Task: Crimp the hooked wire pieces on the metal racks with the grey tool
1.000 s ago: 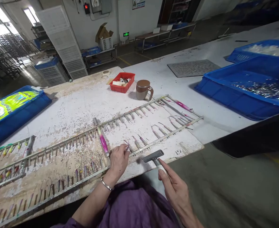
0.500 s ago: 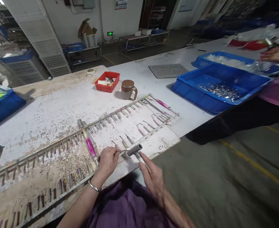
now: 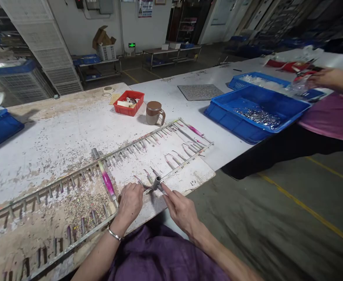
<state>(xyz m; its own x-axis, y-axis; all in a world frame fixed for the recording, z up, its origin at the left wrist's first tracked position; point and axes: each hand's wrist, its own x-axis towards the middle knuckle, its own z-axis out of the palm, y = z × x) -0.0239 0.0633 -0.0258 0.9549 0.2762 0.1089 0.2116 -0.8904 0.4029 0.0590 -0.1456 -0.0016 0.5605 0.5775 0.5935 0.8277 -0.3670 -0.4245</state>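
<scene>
A long metal rack [image 3: 72, 177] with rows of small hooked lure pieces lies across the dusty white table [image 3: 57, 128]. My left hand [image 3: 130, 201] rests on the rack's near rail, fingers pinched on a thin wire hook piece [image 3: 140, 183]. My right hand [image 3: 180, 208] grips the handle of a small grey hammer [image 3: 157, 182], whose head sits on the rail just right of my left fingers. A pink-and-white bar [image 3: 107, 183] crosses the rack left of my left hand.
A brown mug [image 3: 154, 113] and a red bin [image 3: 129, 103] stand beyond the rack. Blue trays [image 3: 253, 113] with shiny metal parts sit at right, where another person's hand [image 3: 325, 78] and pink sleeve work. A grey mat [image 3: 200, 91] lies farther back. Floor is at right.
My right hand brought the hammer from the table edge in and down onto the rail beside my left fingers. The view swung right, bringing the other person into sight.
</scene>
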